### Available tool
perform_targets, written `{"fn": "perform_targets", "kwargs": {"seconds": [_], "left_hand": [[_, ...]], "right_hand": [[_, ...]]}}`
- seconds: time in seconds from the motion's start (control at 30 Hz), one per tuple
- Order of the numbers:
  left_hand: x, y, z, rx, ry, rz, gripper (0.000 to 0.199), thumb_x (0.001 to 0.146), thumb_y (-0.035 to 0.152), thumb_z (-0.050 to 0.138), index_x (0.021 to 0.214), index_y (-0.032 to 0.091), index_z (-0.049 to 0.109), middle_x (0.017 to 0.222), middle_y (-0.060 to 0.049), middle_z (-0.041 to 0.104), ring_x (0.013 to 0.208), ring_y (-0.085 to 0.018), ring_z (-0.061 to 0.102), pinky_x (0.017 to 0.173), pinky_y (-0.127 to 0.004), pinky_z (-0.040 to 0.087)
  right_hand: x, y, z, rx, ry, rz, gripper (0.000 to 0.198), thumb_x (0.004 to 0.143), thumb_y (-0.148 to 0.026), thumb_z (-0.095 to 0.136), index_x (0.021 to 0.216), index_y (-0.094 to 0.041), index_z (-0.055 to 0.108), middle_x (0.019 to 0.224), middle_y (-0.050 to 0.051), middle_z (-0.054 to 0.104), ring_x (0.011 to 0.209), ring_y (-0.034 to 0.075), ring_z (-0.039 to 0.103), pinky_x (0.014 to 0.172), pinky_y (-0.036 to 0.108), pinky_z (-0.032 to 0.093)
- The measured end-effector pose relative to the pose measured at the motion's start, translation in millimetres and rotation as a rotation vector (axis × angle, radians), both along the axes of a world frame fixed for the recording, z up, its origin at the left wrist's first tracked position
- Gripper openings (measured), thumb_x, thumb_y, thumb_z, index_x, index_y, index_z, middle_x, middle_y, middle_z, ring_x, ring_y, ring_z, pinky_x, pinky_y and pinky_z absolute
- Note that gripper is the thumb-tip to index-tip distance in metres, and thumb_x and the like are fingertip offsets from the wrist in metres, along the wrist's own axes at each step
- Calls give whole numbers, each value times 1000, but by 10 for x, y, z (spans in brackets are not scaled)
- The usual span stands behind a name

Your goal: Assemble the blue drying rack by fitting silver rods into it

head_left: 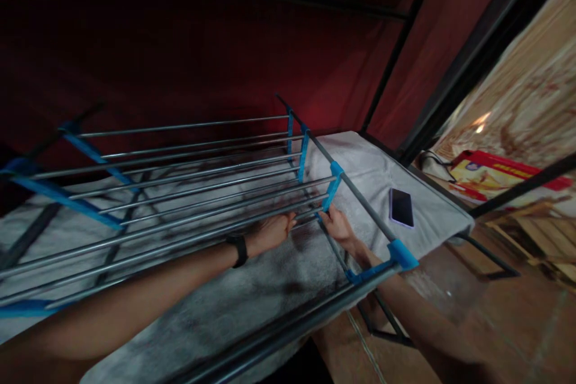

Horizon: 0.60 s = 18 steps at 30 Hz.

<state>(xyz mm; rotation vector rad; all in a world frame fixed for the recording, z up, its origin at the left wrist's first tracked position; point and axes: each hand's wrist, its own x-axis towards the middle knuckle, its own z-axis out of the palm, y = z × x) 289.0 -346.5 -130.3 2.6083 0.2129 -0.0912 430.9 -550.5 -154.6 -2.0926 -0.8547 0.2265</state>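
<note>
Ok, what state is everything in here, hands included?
Left hand: closed around a metal rod.
Right hand: closed on the lower end of a blue bracket.
Rack: rods spanning between blue pieces.
Phone: lying screen up, screen dark.
Wristband: worn on the left wrist.
Sheet: spread out, wrinkled.
Red-and-yellow box: open or closed, cannot tell.

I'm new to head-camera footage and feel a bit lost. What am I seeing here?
There is no machine, just a person's two bare hands. The single picture comes from a camera on their head, looking forward and down. A blue-and-metal rack stands on a grey cloth. The left hand, below a watch, seems closed on a rod. The right hand is at a blue bracket; its grip is unclear. A phone lies further right.
</note>
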Motion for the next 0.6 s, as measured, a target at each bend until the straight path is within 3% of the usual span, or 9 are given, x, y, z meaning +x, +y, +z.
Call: {"fn": "perform_targets", "kwargs": {"seconds": [0.07, 0.13, 0.2, 0.37, 0.6], "left_hand": [[-101, -66, 45, 124, 0, -5, 33, 100, 35, 34, 116, 20, 59, 102, -10, 70, 94, -24, 66, 82, -35, 48], [-209, -105, 79, 227, -33, -11, 33, 98, 38, 41, 122, 19, 54, 110, -12, 68, 101, -27, 65, 82, -38, 49], [-322, -92, 87, 306, -31, -13, 34, 99, 38, 40, 124, 19, 52, 111, -13, 67, 103, -28, 64, 80, -40, 50], [-702, 55, 62, 396, 9, 94, 25, 100, 36, 40, 115, 19, 52, 107, -12, 67, 102, -25, 64, 80, -39, 49], [-1133, 224, 62, 446, -51, 165, 29, 102, 41, 35, 107, 19, 53, 102, -9, 68, 98, -23, 65, 81, -37, 48]], "right_hand": [[11, 48, -57, 3, 20, 48, 33, 94, -45, 59, 117, -21, 62, 119, 7, 63, 102, 21, 63, 86, 39, 55], [62, 115, -176, 1, 38, 88, 33, 92, -50, 55, 103, -22, 66, 94, 8, 70, 87, 28, 67, 75, 42, 53], [148, 168, -332, -29, 10, 13, 35, 88, -57, 50, 92, -25, 64, 77, 9, 69, 77, 32, 67, 67, 44, 51], [326, 141, -614, -88, 1, 24, 37, 80, -67, 48, 90, -33, 57, 78, 10, 70, 78, 38, 69, 67, 50, 51], [345, 120, -663, -61, 38, -35, 17, 77, -72, 48, 84, -56, 52, 81, 10, 69, 88, 41, 67, 73, 59, 46]]}}
